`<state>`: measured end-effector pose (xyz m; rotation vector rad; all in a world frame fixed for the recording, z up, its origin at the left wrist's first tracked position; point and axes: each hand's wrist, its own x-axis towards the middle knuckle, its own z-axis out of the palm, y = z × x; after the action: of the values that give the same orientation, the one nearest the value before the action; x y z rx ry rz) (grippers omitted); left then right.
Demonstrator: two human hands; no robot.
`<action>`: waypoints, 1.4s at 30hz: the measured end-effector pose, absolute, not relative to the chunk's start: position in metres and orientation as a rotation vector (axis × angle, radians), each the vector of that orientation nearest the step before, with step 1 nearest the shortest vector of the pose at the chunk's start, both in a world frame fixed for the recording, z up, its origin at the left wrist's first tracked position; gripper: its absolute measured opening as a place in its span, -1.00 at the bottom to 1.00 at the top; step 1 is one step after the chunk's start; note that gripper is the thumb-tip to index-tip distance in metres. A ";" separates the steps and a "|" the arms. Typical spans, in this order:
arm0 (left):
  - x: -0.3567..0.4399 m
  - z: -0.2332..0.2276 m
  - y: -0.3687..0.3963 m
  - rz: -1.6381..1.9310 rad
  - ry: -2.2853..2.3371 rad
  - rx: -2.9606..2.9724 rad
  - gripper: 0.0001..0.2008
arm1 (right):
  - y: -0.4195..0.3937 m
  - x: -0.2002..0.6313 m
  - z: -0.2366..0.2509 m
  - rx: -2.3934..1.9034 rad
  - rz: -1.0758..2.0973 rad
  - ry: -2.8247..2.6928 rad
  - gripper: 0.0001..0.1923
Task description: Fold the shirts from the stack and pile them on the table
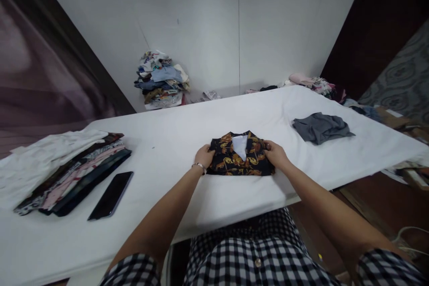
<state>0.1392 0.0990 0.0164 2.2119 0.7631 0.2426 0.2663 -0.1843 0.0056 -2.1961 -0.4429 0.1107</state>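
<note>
A folded black shirt [234,167] with an orange and gold print lies in front of me on the white-covered table [161,143]. Its collar points away from me, and a pale blue lining shows in the neck opening. My left hand [204,156], with a bracelet at the wrist, grips the shirt's left edge between thumb and fingers. On the opposite edge, my right hand [275,154] is closed on the cloth the same way. Some fingertips of both hands are hidden by the fabric.
A crumpled grey garment [321,128] lies to the right. At the left are a stack of folded clothes [77,165] and a dark phone [112,195]. Behind the table, a tall clothes pile [162,80] leans near the wall, with more clothes [313,84] at the back right.
</note>
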 end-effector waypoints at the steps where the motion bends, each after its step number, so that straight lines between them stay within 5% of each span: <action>1: 0.138 0.015 0.099 0.195 0.782 2.228 -0.70 | -0.187 0.265 0.003 -2.220 0.107 -0.460 -0.47; 9: 0.147 0.040 0.094 0.339 0.712 2.429 -0.56 | -0.182 0.280 0.024 -2.291 -0.028 -0.498 -0.50; 16: 0.188 0.044 0.090 0.053 0.795 2.699 -0.56 | -0.142 0.309 0.030 -2.528 0.212 -0.473 -0.45; 23: 0.205 0.037 0.089 0.126 0.744 2.613 -0.73 | -0.134 0.311 0.024 -2.525 0.153 -0.547 -0.78; 29: 0.184 0.045 0.090 0.403 0.589 2.378 -0.74 | -0.153 0.293 0.037 -2.209 -0.154 -0.646 -0.77; 33: 0.169 0.048 0.096 0.483 0.599 2.147 -0.76 | -0.166 0.285 0.039 -1.971 0.062 -0.550 -0.76; 42: 0.194 0.034 0.106 0.206 0.768 2.307 -0.77 | -0.155 0.311 0.019 -2.313 0.231 -0.550 -0.72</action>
<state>0.1937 0.1064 0.0344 2.3070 0.7680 0.2057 0.3108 -0.1550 0.0193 -2.3126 -0.5500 0.2307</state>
